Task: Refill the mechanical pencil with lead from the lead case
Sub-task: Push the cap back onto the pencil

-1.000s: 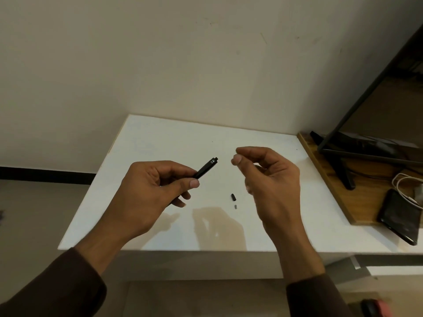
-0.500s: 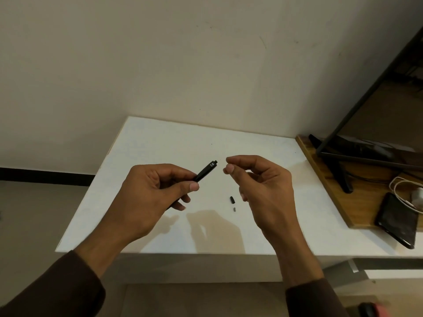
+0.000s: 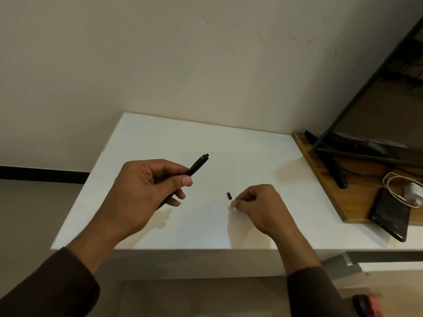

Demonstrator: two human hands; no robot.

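Note:
My left hand [image 3: 146,193] grips a black mechanical pencil [image 3: 197,165] by its barrel. Its uncapped top end points up and to the right, above the white table [image 3: 229,147]. A small black cap [image 3: 229,196] lies on the table between my hands. My right hand [image 3: 263,207] rests on the table just right of the cap. Its thumb and forefinger are pinched together on the table surface just below the cap, and what they pinch is hidden under the fingertips. No lead case is in view.
A wooden board [image 3: 357,197] adjoins the table on the right, carrying a black monitor stand [image 3: 338,170], a dark phone [image 3: 390,213] and a white charger with cable [image 3: 409,191]. The wall stands close behind the table, and the table's front edge is near my wrists.
My right hand dropped from beside the pencil's top end down to the table, covering the small grey piece that lay below the cap. My left hand and the pencil barely moved.

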